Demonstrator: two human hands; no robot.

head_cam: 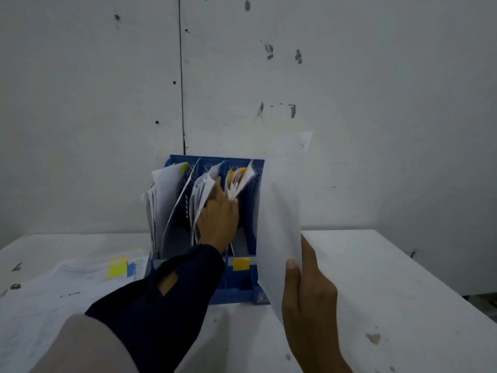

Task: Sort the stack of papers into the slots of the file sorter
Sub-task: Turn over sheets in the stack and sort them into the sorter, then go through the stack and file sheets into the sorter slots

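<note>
The right hand (309, 297) pinches a white sheet (282, 211) upright, long edge vertical, just right of the blue file sorter (242, 289). The left hand (217, 214), fingers straight, parts papers in the middle slot, to the sheet's left.

A single head-worn view is given, aimed forward and down at close range over the white table (376, 278) toward the wall (349, 76)
</note>
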